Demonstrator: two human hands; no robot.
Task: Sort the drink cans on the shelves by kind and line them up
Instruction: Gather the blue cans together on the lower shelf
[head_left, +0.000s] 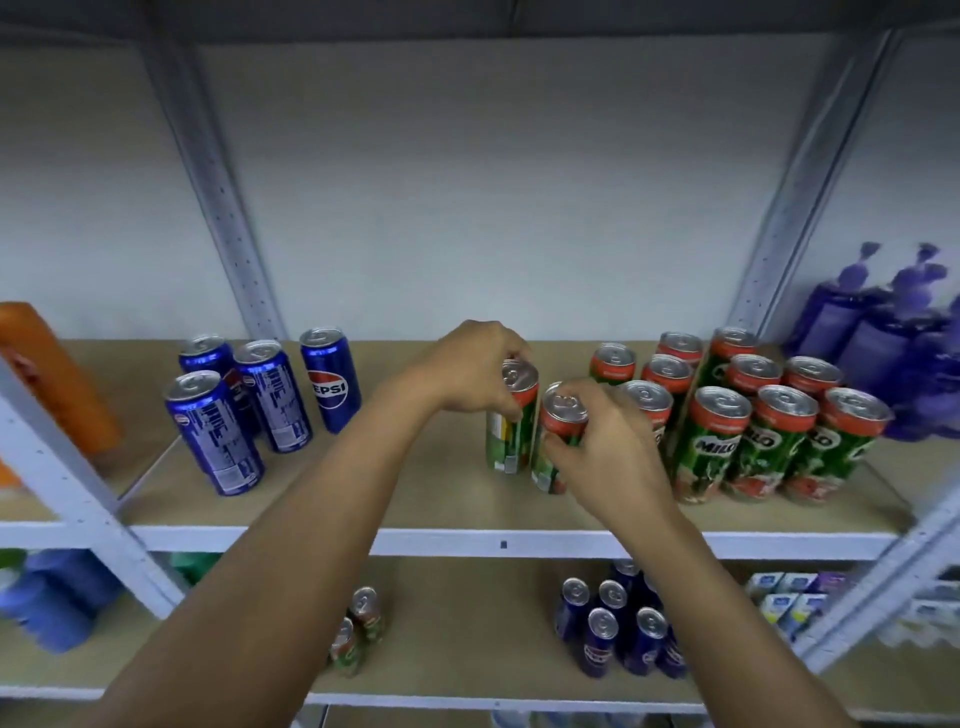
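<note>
The left hand (475, 364) curls over the top of one green Milo can (511, 418), fingers bent round its rim and upper wall, thumb toward the camera; that can stands on the upper shelf (415, 499) with its long axis vertical, pull-tab end up, leaning a little in this wide view. The right hand (605, 441) grips a second Milo can (558, 441) just beside the first, fingers wrapped round its upper wall below the red band, lid still showing above the fingertips; this can too stands upright, top up, its base on the shelf board as far as can be seen. The two held cans are close together, whether touching cannot be told.

To the right of the right hand's fingers stands the grouped block of Milo cans (748, 415), all upright in rows, logos facing the camera on the front row; one of them sits just behind the right hand's knuckles. Well to the left of the left hand's fingers stand four blue Pepsi cans (270, 400), upright, loosely bunched, labels turned different ways.

Below the hands, on the lower shelf (467, 670), a few Milo cans (358, 631) sit under the left forearm; a cluster of blue cans (618, 626) sits under the right wrist; purple bottles (883, 338) stand at the far right of the upper shelf.
</note>
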